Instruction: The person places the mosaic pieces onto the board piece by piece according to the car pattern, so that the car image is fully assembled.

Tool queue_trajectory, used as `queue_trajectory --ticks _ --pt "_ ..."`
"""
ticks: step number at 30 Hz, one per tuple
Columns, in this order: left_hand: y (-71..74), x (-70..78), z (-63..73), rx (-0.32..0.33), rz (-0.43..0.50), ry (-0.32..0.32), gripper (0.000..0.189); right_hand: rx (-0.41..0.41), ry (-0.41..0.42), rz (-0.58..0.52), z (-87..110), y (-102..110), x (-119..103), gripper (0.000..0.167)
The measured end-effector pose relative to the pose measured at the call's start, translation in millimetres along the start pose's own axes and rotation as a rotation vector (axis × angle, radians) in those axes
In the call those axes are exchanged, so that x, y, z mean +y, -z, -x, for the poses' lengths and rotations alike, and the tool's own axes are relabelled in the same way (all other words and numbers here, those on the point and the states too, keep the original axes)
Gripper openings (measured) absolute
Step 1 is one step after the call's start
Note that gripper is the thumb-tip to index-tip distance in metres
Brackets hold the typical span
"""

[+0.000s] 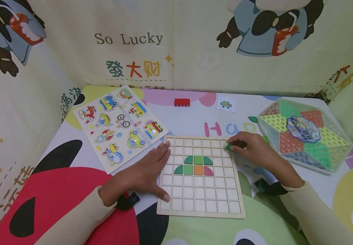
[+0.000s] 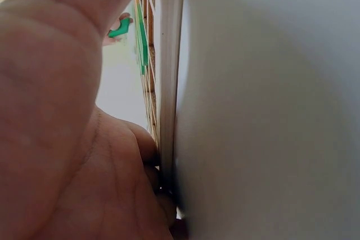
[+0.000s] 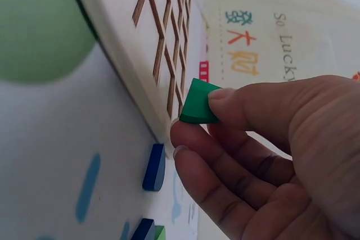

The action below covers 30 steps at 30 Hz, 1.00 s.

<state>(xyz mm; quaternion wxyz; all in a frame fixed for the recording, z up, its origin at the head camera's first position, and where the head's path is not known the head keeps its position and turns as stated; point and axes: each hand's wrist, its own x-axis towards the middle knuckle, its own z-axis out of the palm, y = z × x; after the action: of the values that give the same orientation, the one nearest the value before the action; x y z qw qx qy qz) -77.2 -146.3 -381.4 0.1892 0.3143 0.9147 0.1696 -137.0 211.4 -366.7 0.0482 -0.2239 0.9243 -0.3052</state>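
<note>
A wooden grid board lies on the table before me, holding several tiles in two rows: dark green quarter-rounds, light green squares, an orange square and a pink quarter-round. My left hand rests along the board's left edge, fingers straight and thumb spread near its lower corner. Between thumb and fingertips, my right hand pinches a green quarter-round tile over the board's upper right corner. In the left wrist view, my palm and thumb hide most of the board.
Left of the board lies a vehicle picture puzzle. Behind are a red block and a small pattern card. A clear hexagonal box of coloured pieces stands on the right. Loose dark tiles lie beside the board in the right wrist view.
</note>
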Motion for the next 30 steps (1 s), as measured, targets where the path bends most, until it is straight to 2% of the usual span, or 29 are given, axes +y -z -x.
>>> queue_trajectory --ticks 7,11,15,22,30 --pt "1.2 0.4 -1.3 -0.006 -0.013 0.004 0.131 -0.044 0.071 -0.037 7.2 -2.8 -6.0 0.022" --pt "1.2 0.3 -1.9 -0.005 -0.018 0.003 0.132 -0.064 0.097 -0.119 12.9 -5.1 -16.0 0.023" --pt "1.5 0.1 -1.4 0.005 -0.003 0.002 0.131 -0.141 0.119 -0.184 15.8 -8.3 -27.0 0.019" --pt "1.3 0.2 -0.9 0.003 0.000 0.005 0.132 -0.188 0.128 -0.143 16.8 -13.9 -29.8 0.019" --pt "0.4 0.6 -1.1 0.000 -0.006 0.009 0.132 -0.237 0.127 -0.192 20.4 -23.1 -29.5 0.023"
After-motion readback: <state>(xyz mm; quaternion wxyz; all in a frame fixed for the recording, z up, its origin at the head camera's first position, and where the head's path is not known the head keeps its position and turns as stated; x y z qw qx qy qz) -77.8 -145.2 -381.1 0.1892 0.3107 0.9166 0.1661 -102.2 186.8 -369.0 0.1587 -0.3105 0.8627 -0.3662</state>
